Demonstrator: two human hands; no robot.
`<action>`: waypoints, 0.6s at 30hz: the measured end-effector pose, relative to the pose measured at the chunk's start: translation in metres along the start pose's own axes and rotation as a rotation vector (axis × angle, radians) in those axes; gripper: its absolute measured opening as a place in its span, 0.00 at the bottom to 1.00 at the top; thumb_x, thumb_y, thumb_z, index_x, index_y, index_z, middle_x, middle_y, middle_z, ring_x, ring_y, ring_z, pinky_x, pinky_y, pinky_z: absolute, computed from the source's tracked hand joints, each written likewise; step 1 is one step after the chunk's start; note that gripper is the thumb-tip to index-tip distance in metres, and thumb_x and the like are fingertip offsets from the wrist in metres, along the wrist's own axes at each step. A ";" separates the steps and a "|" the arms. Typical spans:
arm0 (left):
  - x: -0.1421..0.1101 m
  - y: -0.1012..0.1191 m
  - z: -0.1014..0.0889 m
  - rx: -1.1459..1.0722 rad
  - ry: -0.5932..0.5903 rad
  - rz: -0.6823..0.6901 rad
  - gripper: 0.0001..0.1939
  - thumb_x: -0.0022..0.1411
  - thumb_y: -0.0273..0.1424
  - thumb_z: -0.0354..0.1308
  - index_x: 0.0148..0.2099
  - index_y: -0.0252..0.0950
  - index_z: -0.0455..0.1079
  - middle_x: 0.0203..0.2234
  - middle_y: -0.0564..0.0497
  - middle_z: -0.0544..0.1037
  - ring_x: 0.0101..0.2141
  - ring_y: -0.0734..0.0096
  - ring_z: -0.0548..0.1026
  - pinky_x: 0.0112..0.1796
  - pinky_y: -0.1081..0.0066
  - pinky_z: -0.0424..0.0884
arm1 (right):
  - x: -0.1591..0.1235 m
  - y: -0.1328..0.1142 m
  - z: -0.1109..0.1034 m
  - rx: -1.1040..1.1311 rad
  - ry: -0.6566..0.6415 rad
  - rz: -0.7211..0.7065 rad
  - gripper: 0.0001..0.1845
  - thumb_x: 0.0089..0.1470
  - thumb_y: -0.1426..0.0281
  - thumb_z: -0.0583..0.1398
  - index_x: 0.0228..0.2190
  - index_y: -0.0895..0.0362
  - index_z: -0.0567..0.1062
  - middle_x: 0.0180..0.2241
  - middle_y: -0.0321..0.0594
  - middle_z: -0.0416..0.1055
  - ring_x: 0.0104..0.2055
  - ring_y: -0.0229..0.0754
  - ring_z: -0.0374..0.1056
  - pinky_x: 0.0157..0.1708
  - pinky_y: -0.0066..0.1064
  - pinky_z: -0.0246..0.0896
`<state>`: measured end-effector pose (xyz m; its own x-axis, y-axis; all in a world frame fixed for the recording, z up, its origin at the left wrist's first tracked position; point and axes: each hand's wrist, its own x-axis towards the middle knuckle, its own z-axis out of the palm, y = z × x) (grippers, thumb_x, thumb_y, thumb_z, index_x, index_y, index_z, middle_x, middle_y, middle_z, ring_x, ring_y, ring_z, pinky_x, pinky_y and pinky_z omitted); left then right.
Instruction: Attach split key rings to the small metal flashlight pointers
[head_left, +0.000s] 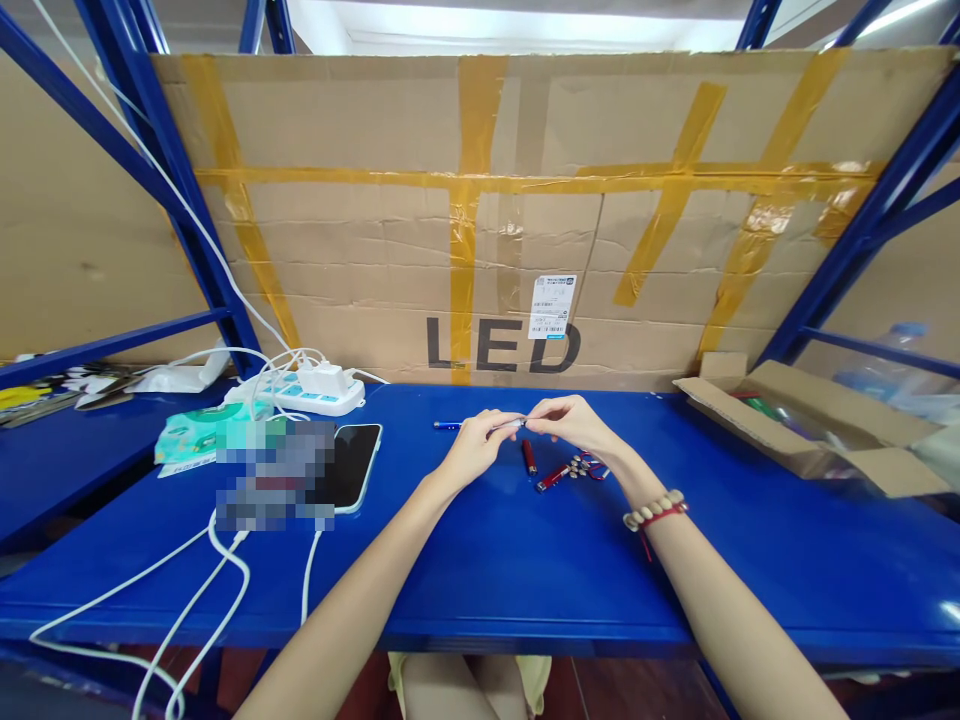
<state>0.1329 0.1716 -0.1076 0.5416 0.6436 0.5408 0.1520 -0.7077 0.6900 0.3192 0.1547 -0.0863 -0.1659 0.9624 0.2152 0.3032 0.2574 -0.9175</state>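
My left hand and my right hand meet over the middle of the blue table. Both pinch a small silvery cylindrical part between their fingertips. A blue pen-like piece lies just left of my left hand. A short red tube lies below the hands. Another red tube with a key ring and chain rests under my right wrist, which wears a bead bracelet.
A phone on a white cable lies left, beside a blurred patch. A white power strip with plugs and a green tissue pack sit behind it. An open cardboard box stands right. A taped cardboard sheet marked LED backs the table.
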 end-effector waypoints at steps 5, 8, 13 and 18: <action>-0.002 0.005 0.000 0.013 0.010 0.010 0.13 0.60 0.26 0.50 0.45 0.34 0.71 0.27 0.52 0.72 0.33 0.74 0.66 0.39 0.73 0.60 | 0.001 0.005 0.000 -0.015 0.003 0.002 0.16 0.32 0.65 0.68 0.23 0.64 0.75 0.22 0.40 0.68 0.19 0.30 0.56 0.17 0.23 0.51; -0.003 0.005 0.001 0.037 0.038 0.023 0.12 0.59 0.24 0.51 0.44 0.33 0.72 0.26 0.52 0.72 0.32 0.74 0.66 0.38 0.74 0.61 | 0.000 0.005 0.003 -0.035 0.012 -0.013 0.17 0.33 0.63 0.67 0.23 0.64 0.75 0.22 0.41 0.67 0.17 0.30 0.56 0.17 0.24 0.51; -0.004 0.003 0.000 0.163 0.124 0.111 0.11 0.60 0.25 0.50 0.43 0.35 0.72 0.32 0.52 0.74 0.34 0.74 0.68 0.39 0.72 0.62 | -0.004 -0.002 0.013 0.013 0.059 0.005 0.18 0.34 0.61 0.67 0.23 0.64 0.74 0.20 0.39 0.66 0.18 0.31 0.58 0.19 0.24 0.54; -0.005 0.003 -0.002 0.266 0.169 0.176 0.11 0.61 0.26 0.49 0.41 0.35 0.72 0.34 0.51 0.74 0.33 0.73 0.68 0.40 0.71 0.62 | -0.005 -0.003 0.025 0.334 0.016 0.289 0.19 0.30 0.63 0.69 0.23 0.63 0.74 0.21 0.35 0.64 0.20 0.27 0.56 0.20 0.21 0.55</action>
<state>0.1285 0.1670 -0.1071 0.4376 0.5288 0.7273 0.2906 -0.8486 0.4422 0.2961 0.1470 -0.0928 -0.1032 0.9926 -0.0638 0.0147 -0.0627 -0.9979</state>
